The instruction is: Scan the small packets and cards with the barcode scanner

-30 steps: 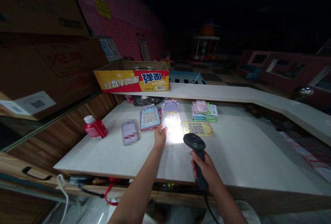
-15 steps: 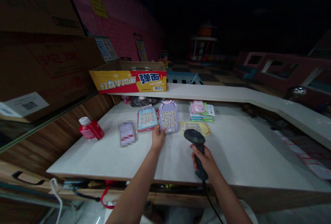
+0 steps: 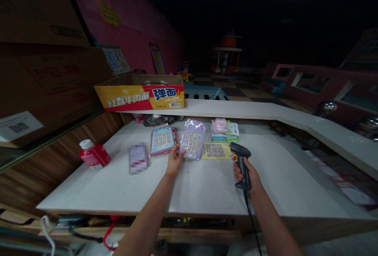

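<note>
My left hand (image 3: pixel 175 160) pinches the near edge of a purple sticker pack (image 3: pixel 193 140) that is tilted up off the white counter (image 3: pixel 206 185). My right hand (image 3: pixel 247 174) grips a black corded barcode scanner (image 3: pixel 241 159) by its handle, its head pointing left toward a yellow sticker card (image 3: pixel 215 151) lying flat. A blue-and-red pack (image 3: pixel 162 139) lies left of the purple one. A stack of pink and green packs (image 3: pixel 223 129) sits behind the yellow card.
A red bottle with a white cap (image 3: pixel 93 154) lies at the counter's left. A blurred card (image 3: pixel 137 158) lies near it. A yellow-red cardboard box (image 3: pixel 141 92) sits on the raised ledge (image 3: pixel 265 110). Large brown cartons (image 3: pixel 44 71) line the left wall.
The scanner's light on the purple pack has gone out. My right hand has carried the scanner to the right, and my left hand has tilted the purple pack.
</note>
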A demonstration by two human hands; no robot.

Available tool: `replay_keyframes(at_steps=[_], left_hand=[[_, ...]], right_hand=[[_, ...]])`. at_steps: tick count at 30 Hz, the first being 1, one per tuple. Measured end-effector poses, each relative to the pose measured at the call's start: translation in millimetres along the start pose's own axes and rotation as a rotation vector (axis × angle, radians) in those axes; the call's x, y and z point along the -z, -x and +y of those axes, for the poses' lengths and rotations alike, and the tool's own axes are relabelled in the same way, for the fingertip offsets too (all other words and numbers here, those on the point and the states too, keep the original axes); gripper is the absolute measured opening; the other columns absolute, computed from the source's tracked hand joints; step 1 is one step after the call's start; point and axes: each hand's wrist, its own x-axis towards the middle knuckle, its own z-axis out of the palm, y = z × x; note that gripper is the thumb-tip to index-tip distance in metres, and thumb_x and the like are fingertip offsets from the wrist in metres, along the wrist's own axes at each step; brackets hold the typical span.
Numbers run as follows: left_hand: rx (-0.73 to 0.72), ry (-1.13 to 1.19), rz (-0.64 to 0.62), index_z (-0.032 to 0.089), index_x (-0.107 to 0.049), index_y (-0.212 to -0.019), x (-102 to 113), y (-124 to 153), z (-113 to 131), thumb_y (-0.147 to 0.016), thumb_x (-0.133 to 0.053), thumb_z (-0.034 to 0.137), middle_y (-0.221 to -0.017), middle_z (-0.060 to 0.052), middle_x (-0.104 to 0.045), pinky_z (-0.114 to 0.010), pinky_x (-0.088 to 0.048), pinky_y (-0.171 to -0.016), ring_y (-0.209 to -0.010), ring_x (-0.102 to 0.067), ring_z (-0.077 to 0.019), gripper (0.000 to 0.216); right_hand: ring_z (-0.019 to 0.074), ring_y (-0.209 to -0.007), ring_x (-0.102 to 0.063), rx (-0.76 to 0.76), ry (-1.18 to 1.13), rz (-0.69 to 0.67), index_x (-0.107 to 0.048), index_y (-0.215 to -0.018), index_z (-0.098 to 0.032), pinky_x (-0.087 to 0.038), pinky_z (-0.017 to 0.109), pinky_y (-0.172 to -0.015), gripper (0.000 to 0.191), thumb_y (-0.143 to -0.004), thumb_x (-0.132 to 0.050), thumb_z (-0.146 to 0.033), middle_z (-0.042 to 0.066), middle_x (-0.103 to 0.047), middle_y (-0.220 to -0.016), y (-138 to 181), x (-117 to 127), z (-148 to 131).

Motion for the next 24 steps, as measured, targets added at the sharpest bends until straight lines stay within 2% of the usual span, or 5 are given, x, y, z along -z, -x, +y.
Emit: replay_keyframes(at_steps=[6, 12, 18, 21, 24], left_hand=[[0.195, -0.009, -0.089, 0.016, -0.064, -0.108, -3, -8, 13, -0.061, -0.081, 0.047, -0.086, -0.006, -0.071, -0.026, -0.048, -0.057, -0.063, -0.062, -0.015, 0.059], [0.22, -0.06, -0.201, 0.014, -0.065, -0.092, -38, -29, -1, -0.059, -0.081, 0.049, -0.067, -0.002, -0.067, -0.027, -0.047, -0.056, -0.057, -0.06, -0.0149, 0.05], [-0.005, -0.533, -0.152, 0.017, -0.067, -0.098, -72, -48, -14, -0.069, -0.072, 0.039, -0.08, -0.004, -0.064, -0.035, -0.05, -0.076, -0.072, -0.061, -0.0194, 0.037], [-0.184, -0.884, -0.164, 0.017, -0.065, -0.114, -71, -37, -11, -0.073, -0.07, 0.033, -0.109, -0.013, -0.059, -0.042, -0.042, -0.098, -0.102, -0.058, -0.0265, 0.045], [-0.254, -1.067, -0.293, 0.021, -0.063, -0.121, -64, -14, -10, -0.068, -0.076, 0.043, -0.122, -0.015, -0.053, -0.045, -0.037, -0.103, -0.116, -0.049, -0.0323, 0.059]], right_hand=[[0.0061, -0.037, -0.029, 0.032, -0.007, 0.004, -0.054, -0.075, -0.021, -0.029, 0.018, -0.035, 0.043, -0.071, -0.068, -0.062, -0.007, -0.041, -0.053, 4, -3, -5], [0.0056, -0.037, -0.024, 0.035, -0.029, -0.01, -0.05, -0.067, -0.022, -0.026, 0.017, -0.034, 0.046, -0.069, -0.069, -0.063, -0.007, -0.037, -0.052, 5, -4, -10], [0.0052, -0.037, -0.027, 0.051, -0.023, 0.007, -0.055, -0.077, -0.021, -0.027, 0.016, -0.035, 0.044, -0.071, -0.068, -0.063, -0.007, -0.039, -0.053, 1, 0, -6], [0.005, -0.037, -0.028, 0.03, -0.027, -0.002, -0.056, -0.078, -0.021, -0.027, 0.016, -0.035, 0.045, -0.07, -0.069, -0.063, -0.007, -0.041, -0.053, 0, 1, -5], [0.0056, -0.038, -0.027, 0.014, -0.038, -0.001, -0.056, -0.078, -0.02, -0.027, 0.017, -0.035, 0.044, -0.069, -0.07, -0.061, -0.007, -0.041, -0.054, -1, 2, -5]])
